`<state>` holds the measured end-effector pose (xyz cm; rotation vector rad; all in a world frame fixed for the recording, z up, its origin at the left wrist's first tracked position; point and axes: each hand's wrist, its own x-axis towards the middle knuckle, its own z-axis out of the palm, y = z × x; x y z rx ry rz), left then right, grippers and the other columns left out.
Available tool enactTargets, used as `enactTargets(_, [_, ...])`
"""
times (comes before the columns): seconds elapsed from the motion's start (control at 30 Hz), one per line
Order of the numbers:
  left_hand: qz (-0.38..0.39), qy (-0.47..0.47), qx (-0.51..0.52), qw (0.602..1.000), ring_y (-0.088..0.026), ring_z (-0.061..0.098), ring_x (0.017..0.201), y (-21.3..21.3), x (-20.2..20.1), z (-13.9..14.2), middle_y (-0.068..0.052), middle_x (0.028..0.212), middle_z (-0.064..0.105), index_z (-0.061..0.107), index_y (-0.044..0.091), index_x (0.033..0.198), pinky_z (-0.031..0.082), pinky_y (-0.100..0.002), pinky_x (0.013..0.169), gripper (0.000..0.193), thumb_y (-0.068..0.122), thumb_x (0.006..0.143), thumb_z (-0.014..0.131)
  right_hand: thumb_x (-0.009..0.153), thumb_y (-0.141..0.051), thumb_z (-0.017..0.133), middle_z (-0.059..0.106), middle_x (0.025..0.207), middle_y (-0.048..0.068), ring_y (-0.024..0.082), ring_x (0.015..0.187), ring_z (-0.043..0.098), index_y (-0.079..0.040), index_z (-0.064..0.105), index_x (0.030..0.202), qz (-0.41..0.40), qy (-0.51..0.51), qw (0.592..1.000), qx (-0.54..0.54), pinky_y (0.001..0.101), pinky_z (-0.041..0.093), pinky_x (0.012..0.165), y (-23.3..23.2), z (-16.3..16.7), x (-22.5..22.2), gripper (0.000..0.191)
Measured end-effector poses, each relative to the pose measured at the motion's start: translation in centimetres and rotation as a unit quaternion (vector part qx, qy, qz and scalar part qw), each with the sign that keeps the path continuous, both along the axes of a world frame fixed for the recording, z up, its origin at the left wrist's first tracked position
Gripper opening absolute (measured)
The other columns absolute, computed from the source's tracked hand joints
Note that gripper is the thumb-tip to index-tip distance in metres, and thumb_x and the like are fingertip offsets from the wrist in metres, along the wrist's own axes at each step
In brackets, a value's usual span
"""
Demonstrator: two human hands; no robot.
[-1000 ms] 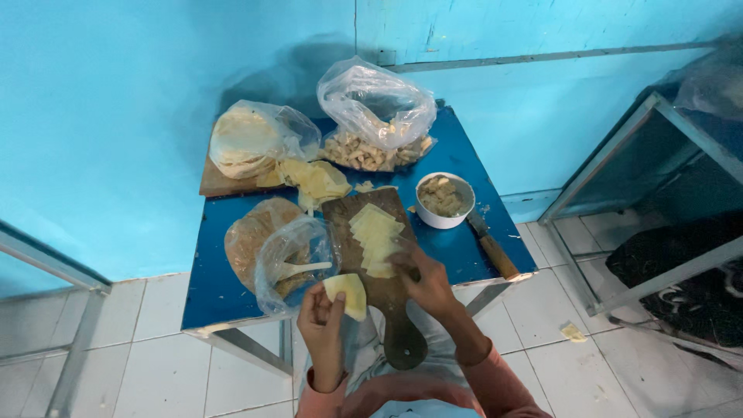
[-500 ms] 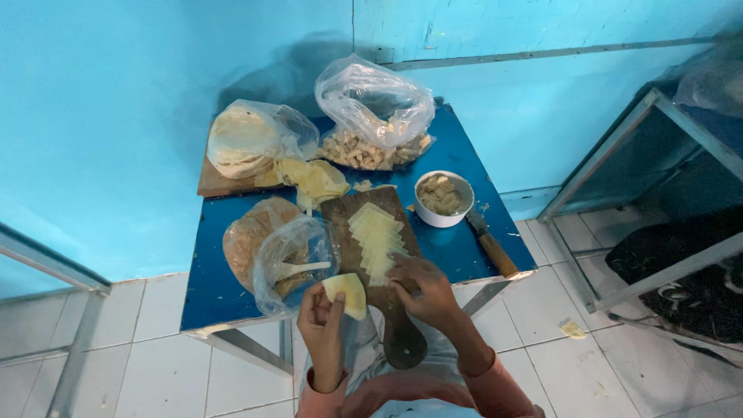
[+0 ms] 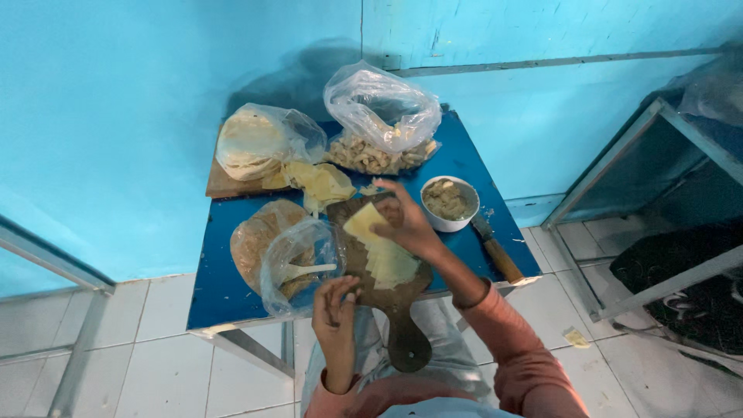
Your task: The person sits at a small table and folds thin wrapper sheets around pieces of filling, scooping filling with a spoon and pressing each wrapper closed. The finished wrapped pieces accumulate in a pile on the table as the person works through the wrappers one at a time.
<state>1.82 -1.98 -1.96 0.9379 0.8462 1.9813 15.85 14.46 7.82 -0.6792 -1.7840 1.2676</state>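
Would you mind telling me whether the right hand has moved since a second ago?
Yes. The right hand has moved away from the person along the wooden board, toward the white bowl.

Three clear plastic bags [image 3: 381, 104] sit on the blue table [image 3: 220, 290]: rear centre, rear left [image 3: 267, 139], and front left [image 3: 298, 259], apparently food-filled.

The room is enclosed by turquoise walls [image 3: 116, 116], with a vertical seam seen above the table and a horizontal ledge running to the right. A small blue table [image 3: 224, 286] on metal legs is set against the wall. The floor [image 3: 155, 348] is covered in white tiles. A metal-framed rack [image 3: 658, 193] is placed at the right.
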Motion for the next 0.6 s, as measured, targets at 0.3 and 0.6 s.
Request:
enactTargets(0.3, [-0.023, -0.015, -0.015, 1.0, -0.023, 0.068, 0.116, 0.1, 0.2, -1.1, -0.015, 0.12, 0.067, 0.057, -0.003, 0.121, 0.055, -0.038, 0.1, 0.022, -0.005, 0.099, 0.057, 0.085, -0.019, 0.082, 0.058, 0.143, 0.021, 0.04, 0.131, 0.057, -0.009, 0.045, 0.153, -0.147, -0.231, 0.906, 0.322, 0.0478, 0.05, 0.105, 4.2, 1.1, -3.5, 0.078])
enactTargets(0.6, [-0.023, 0.024, -0.004, 0.999, -0.02, 0.066, 0.114, 0.1, 0.5, -1.6, -0.013, 0.119, 0.066, 0.062, -0.004, 0.119, 0.052, -0.032, 0.101, 0.022, -0.009, 0.098, 0.058, 0.055, -0.033, 0.094, 0.026, 0.167, 0.011, 0.046, 0.155, -0.001, -0.02, 0.072, 0.124, -0.338, -0.521, 0.742, 0.254, 0.0869, 0.007, 0.106, -1.6, 3.1, 9.7, 0.074])
